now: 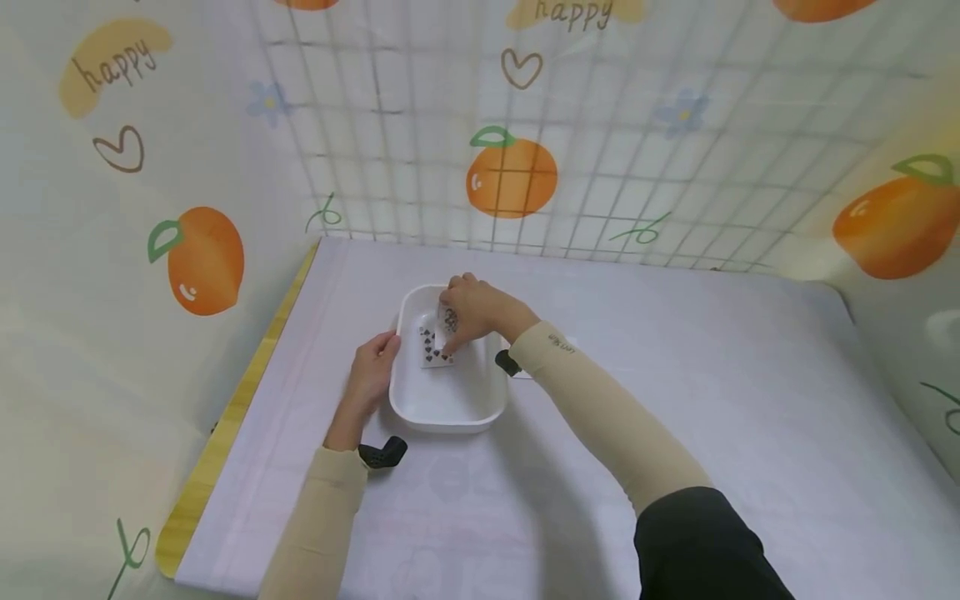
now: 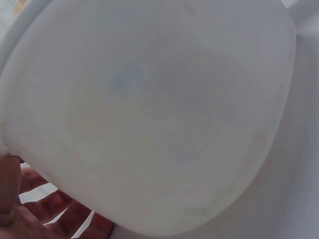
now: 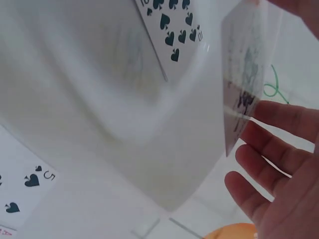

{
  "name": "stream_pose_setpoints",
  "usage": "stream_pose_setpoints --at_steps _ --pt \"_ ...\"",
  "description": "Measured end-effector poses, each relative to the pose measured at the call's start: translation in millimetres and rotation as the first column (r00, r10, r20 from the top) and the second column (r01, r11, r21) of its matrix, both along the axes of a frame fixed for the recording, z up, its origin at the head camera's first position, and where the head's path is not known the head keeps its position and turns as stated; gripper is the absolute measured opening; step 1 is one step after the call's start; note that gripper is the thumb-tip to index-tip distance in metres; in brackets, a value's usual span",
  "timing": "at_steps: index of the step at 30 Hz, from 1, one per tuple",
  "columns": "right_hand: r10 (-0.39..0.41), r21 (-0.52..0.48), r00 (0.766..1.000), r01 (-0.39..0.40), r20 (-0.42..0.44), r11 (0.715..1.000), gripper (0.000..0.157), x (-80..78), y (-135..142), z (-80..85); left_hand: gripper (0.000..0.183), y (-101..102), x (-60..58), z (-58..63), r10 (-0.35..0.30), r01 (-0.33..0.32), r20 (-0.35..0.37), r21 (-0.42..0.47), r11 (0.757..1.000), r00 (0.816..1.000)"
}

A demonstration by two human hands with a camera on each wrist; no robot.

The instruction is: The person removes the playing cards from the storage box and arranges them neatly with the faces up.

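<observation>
A white plastic basin (image 1: 450,408) stands on the table, and its outer wall (image 2: 159,114) fills most of the left wrist view. My left hand (image 1: 369,371) grips the basin's left rim, the thumb at the edge and the fingers along the outside. Over the far part of the basin, my right hand (image 1: 483,308) pinches a playing card (image 3: 244,79), held upright on edge. Beneath it, a ten of spades (image 3: 174,30) lies face up in the basin. The held card's face is too oblique to read.
Outside the basin, a five of spades (image 3: 25,174) lies face up beside a card with a red A (image 3: 6,232). White cloth (image 1: 712,400) covers the table. A yellow edge (image 1: 232,417) runs down its left side, and a printed curtain over a wire grid (image 1: 600,167) stands behind.
</observation>
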State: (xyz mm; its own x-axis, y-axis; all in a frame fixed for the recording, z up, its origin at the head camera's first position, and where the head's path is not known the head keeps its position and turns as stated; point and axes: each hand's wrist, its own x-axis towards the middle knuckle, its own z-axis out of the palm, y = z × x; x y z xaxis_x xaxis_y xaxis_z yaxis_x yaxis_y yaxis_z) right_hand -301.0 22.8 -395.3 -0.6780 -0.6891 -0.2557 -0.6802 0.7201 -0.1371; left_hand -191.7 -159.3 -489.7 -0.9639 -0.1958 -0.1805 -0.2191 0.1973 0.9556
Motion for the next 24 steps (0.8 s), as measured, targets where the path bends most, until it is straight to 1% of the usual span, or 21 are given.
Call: stream_pose_setpoints --at_steps 8,13,19,24 --pt "-0.026 -0.003 1.0 0.026 0.013 1.0 0.085 -1.2 12.0 5.4 0.048 1.3 0.1 1.7 -0.002 0.002 0.015 -0.015 1.0 1.0" --pt "-0.028 -0.016 1.0 0.028 0.0 0.999 0.085 -3.0 22.5 9.8 0.048 2.0 0.7 2.4 0.002 -0.001 0.031 -0.019 1.0 1.0" --pt "-0.044 0.0 0.999 0.044 -0.024 0.999 0.084 -4.2 36.7 15.1 0.049 4.1 2.0 1.3 -0.009 0.01 0.022 -0.015 1.0 1.0" --pt "-0.047 -0.001 0.999 0.047 -0.02 0.999 0.081 -2.2 46.6 19.4 0.049 3.7 2.7 1.1 -0.004 0.004 0.021 -0.026 1.0 1.0"
